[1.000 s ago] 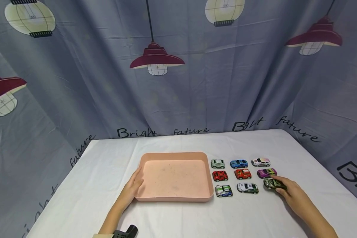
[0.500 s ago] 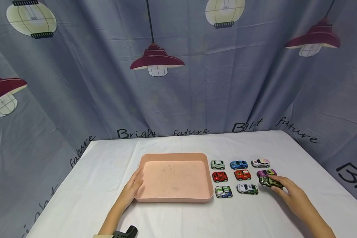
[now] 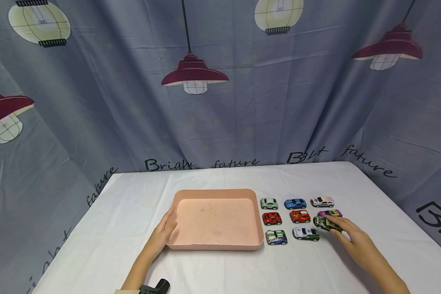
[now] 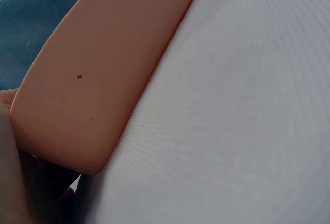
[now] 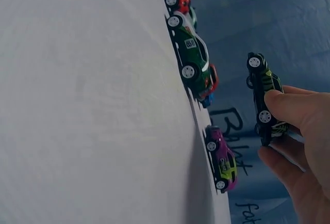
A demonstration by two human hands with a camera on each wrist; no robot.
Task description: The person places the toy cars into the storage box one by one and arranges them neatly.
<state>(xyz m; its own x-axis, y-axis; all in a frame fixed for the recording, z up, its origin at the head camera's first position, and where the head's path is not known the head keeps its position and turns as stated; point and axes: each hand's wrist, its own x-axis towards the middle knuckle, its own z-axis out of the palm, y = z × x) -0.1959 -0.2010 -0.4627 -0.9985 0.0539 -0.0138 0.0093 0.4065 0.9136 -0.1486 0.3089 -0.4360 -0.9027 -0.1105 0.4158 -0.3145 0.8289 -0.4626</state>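
My left hand (image 3: 159, 236) grips the left side of a shallow pink tray (image 3: 214, 247), thumb over the rim and fingers along the outside. The left wrist view shows the tray's outer wall (image 4: 98, 64) close up, with part of the hand at its corner. Between thumb and fingers, my right hand (image 3: 358, 243) pinches a dark green patterned toy car (image 3: 324, 223). In the right wrist view this green car is held clear of the white tabletop. Just behind it stands a purple and yellow-green toy car (image 5: 221, 161), partly covered in the head view.
Right of the tray, toy cars stand in rows: pale green (image 3: 269, 203), blue (image 3: 295, 203), white-pink (image 3: 322, 201), spotted red (image 3: 272, 218), red (image 3: 300, 216), white-blue-green (image 3: 276, 237), white-dark green (image 3: 306, 233). A printed curtain (image 3: 220, 130) hangs behind the white table (image 3: 220, 271).
My right hand has moved left with the green toy car, which now overlaps more of the purple car. The left hand and tray stay in place.
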